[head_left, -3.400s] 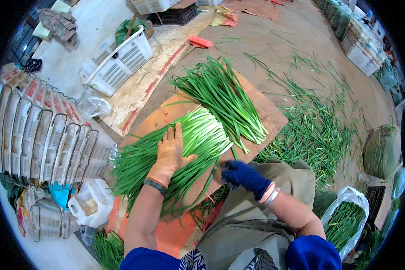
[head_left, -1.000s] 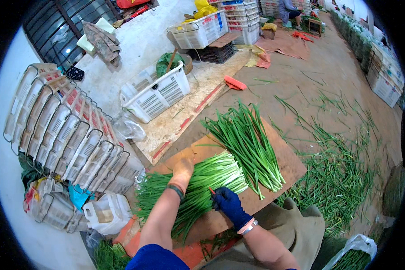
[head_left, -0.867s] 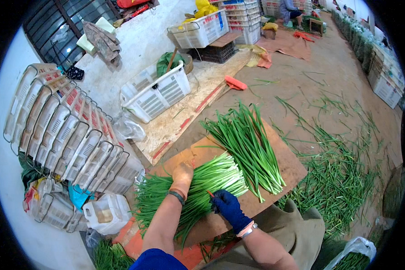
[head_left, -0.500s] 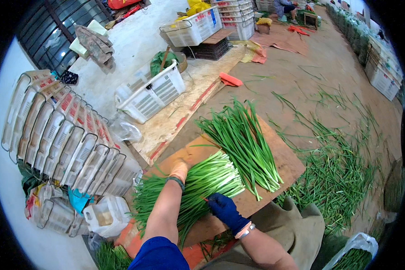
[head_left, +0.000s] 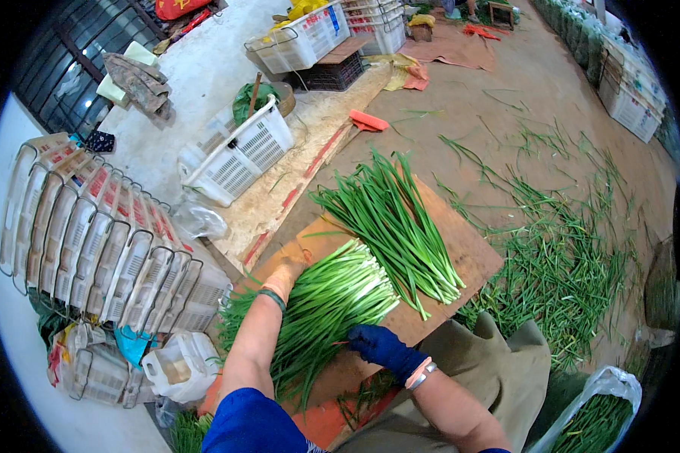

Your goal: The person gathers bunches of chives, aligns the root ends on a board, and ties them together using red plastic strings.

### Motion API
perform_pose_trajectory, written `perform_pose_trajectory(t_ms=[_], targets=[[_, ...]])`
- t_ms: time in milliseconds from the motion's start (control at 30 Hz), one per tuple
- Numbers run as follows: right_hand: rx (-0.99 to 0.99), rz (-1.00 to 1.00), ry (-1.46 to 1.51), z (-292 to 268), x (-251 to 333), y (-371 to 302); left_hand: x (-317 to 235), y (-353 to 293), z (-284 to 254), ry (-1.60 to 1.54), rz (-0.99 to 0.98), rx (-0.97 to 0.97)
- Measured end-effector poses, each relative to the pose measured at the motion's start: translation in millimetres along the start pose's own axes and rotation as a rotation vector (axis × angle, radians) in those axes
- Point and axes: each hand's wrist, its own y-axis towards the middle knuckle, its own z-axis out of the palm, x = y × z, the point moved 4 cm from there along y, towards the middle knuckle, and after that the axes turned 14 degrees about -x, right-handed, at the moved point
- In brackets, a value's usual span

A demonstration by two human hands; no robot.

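A thick bunch of garlic chives (head_left: 340,291) lies on the wooden board (head_left: 472,260), its pale stem ends toward the right. My left hand (head_left: 285,275), in a pale orange glove, rests against the far side of this bunch; its fingers are mostly hidden. On the near side, my right hand (head_left: 374,346), in a dark blue glove, is closed with a thin reddish strip (head_left: 340,343) poking out from its fingers toward the leaves. A second, loose bunch of chives (head_left: 393,230) lies farther back on the board, beside the first one.
Nested white crates (head_left: 106,234) lean at the left, above a white plastic jug (head_left: 180,366). A white basket (head_left: 238,155) stands beyond the board. Loose leaves (head_left: 559,279) cover the floor at right. A clear bag of greens (head_left: 597,419) sits near right.
The view has shifted slightly, moving the scene left and up in the picture. My left hand has edged back along the bunch's far side; my right hand stays by its near side.
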Motion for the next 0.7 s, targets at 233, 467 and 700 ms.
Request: perform_pose_trajectory(t_ms=[233,467,700], targets=[[0.055,-0.204,-0.256,-18.7,-13.0,-11.8,-2.1,28.2,-4.1,-0.039,0.071,0.071],[-0.044,-0.250,-0.226,-11.8,10.3,-8.7,-22.9,-22.8,-20.7,-0.487,-0.134,0.181],[-0.418,-0.188,-0.123,34.1,27.0,22.7,-6.0,-86.3,-20.3,-0.983,-0.138,-0.060]])
